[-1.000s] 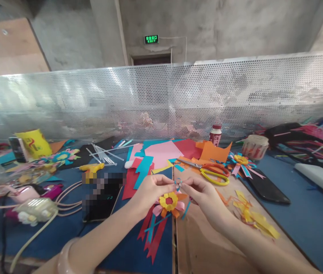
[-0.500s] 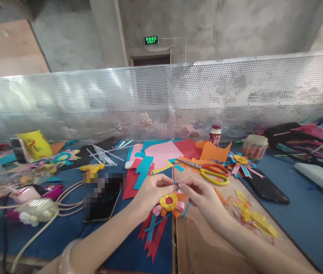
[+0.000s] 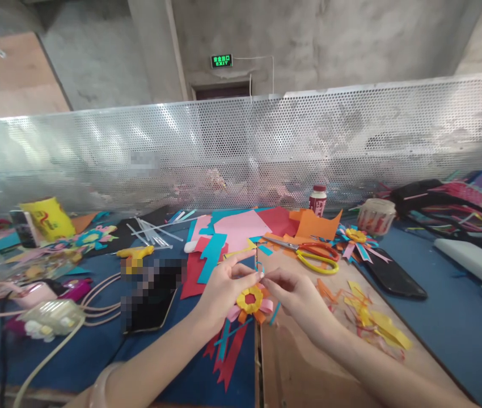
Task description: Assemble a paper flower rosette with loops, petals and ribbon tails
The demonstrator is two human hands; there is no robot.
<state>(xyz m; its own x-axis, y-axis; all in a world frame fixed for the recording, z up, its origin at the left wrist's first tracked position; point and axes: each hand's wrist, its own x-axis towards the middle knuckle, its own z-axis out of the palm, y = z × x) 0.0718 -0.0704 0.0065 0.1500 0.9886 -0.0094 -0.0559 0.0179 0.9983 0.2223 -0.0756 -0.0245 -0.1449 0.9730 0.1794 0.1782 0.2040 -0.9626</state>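
Observation:
My left hand [image 3: 224,286] and my right hand [image 3: 294,292] meet over the table, fingertips pinched together on a small blue paper loop [image 3: 260,270]. Just below them lies a paper flower [image 3: 250,299] with a yellow face, red centre, pink and orange petals, and red and blue ribbon tails [image 3: 228,348] trailing toward me. The flower rests across the seam between the blue mat [image 3: 173,362] and a brown cardboard sheet [image 3: 304,368].
Yellow-handled scissors [image 3: 313,256] lie behind my hands by stacked coloured paper [image 3: 241,229]. A yellow glue gun [image 3: 135,254], a phone [image 3: 149,300], cables [image 3: 54,340] sit left. Yellow scraps [image 3: 377,323], another phone [image 3: 394,277], a second flower [image 3: 358,241], a glue bottle [image 3: 317,199] sit right. A perforated metal screen [image 3: 241,147] closes the back.
Both hands stayed pinched on the blue loop and drew a little closer together; the loop looks tighter. The view shifted slightly left and down.

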